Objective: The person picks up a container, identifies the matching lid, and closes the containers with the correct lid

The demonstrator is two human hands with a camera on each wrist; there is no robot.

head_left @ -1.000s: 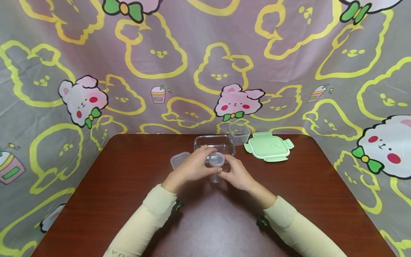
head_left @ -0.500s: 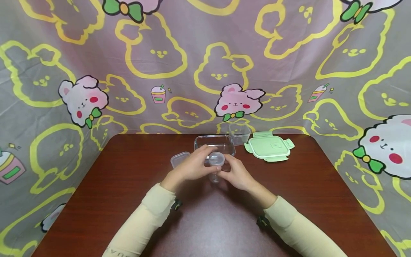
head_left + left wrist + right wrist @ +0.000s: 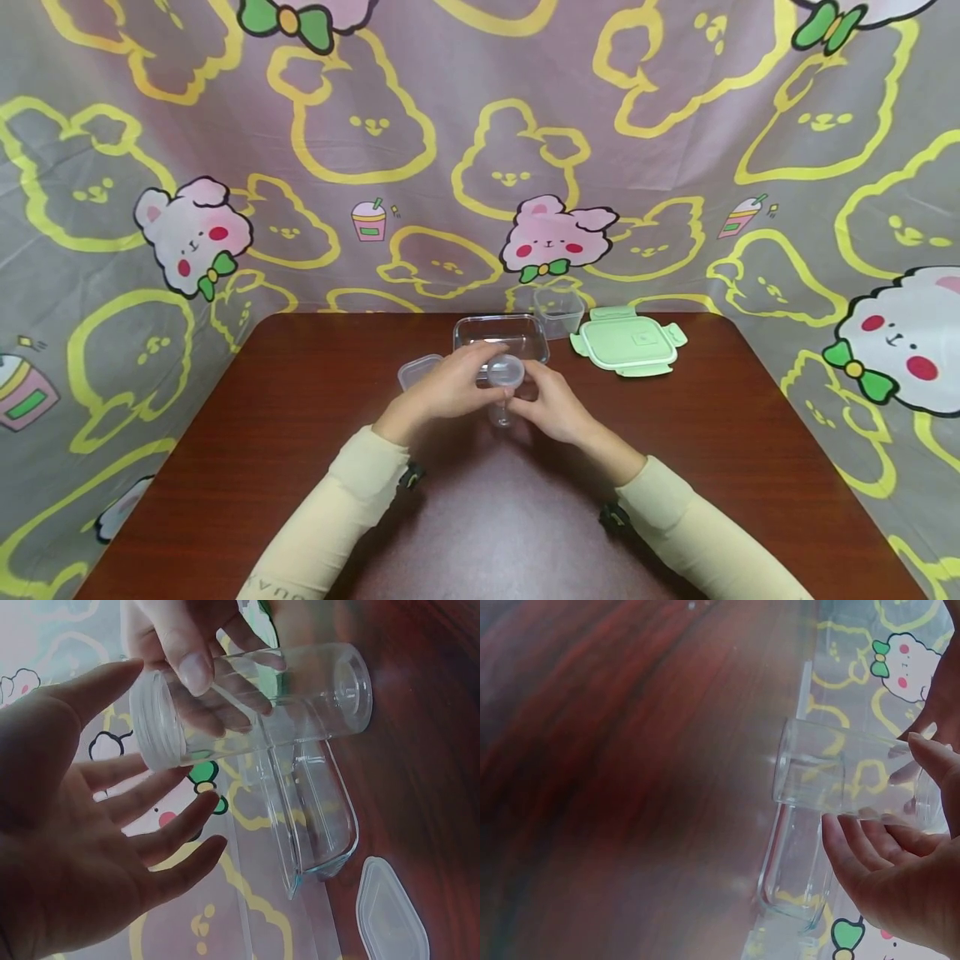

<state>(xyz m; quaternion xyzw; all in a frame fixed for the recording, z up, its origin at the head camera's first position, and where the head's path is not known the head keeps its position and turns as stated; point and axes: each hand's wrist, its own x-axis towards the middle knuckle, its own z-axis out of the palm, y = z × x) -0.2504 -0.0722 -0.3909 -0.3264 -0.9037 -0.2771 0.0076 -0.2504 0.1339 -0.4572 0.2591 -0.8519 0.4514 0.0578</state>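
Note:
A clear cylindrical jar point(image 3: 300, 694) stands upright near the middle of the table, topped by a translucent round lid point(image 3: 506, 372). My left hand point(image 3: 442, 387) has its thumb and forefinger at opposite sides of this lid, while its other fingers spread loosely in the left wrist view. From the other side, my right hand point(image 3: 558, 404) grips the jar's body, thumb in front and fingers behind; they show through the clear wall. Nothing shows inside the jar. Just behind it sits a clear glass rectangular container point(image 3: 501, 335), partly hidden by the hands.
A translucent plastic lid point(image 3: 418, 372) lies left of the glass container, partly covered by my left hand. At the back stands a clear plastic tub point(image 3: 559, 315). To its right lies a green lid point(image 3: 628, 342) with side flaps. Patterned curtain point(image 3: 442, 150) surrounds the brown table point(image 3: 300, 450).
My left thumb has shifted slightly left along the edge of the jar's lid, and the left forearm has drawn a little left. The right hand and jar have stayed in place.

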